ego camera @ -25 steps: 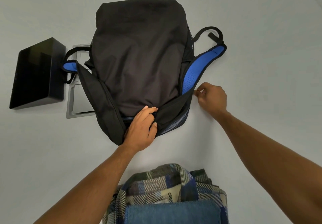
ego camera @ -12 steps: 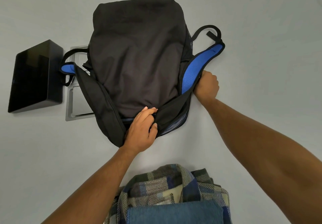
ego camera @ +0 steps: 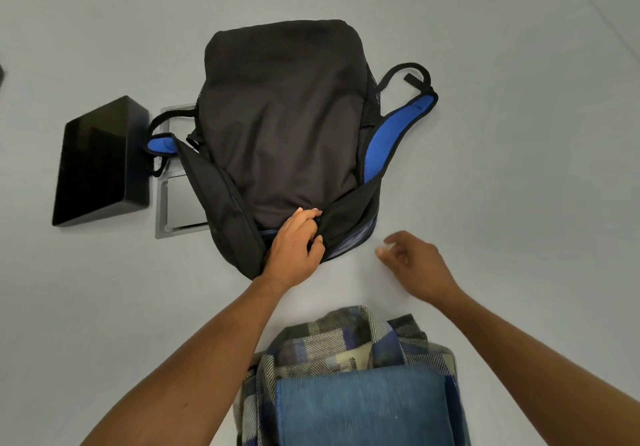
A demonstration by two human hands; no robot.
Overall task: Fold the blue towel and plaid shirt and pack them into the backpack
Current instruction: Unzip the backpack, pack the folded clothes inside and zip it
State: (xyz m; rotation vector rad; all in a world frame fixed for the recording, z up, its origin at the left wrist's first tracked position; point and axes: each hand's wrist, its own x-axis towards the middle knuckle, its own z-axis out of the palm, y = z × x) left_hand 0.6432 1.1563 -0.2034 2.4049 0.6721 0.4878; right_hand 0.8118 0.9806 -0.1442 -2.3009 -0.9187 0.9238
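Two hands are at work, doing different jobs. My left hand (ego camera: 294,248) has its grip clenched on the near rim of the black fabric backpack (ego camera: 284,126), fingers curled over the edge of the main opening beside the zip, exactly where it was a second ago. My right hand (ego camera: 414,265) is what has changed: half a second back it was pressed against the bag's right side by the blue-lined shoulder strap (ego camera: 398,126), and now it has come off the bag entirely and hovers over the bare tabletop (ego camera: 519,203), blurred with motion, its grip released and fingers loosely spread, holding nothing. I read that as the bag being opened and settled, with the free hand swinging back for the clothes. Those wait near my body: the folded blue woven towel (ego camera: 360,407) lies on top of the folded green, cream and blue plaid flannel shirt (ego camera: 346,345), both outside the backpack, so folding looks finished and packing has not begun. The tabletop is a plain pale grey. At the left a glossy black box (ego camera: 97,165) stands beside a grey metal hatch frame (ego camera: 162,210) set into the surface, partly under the bag.
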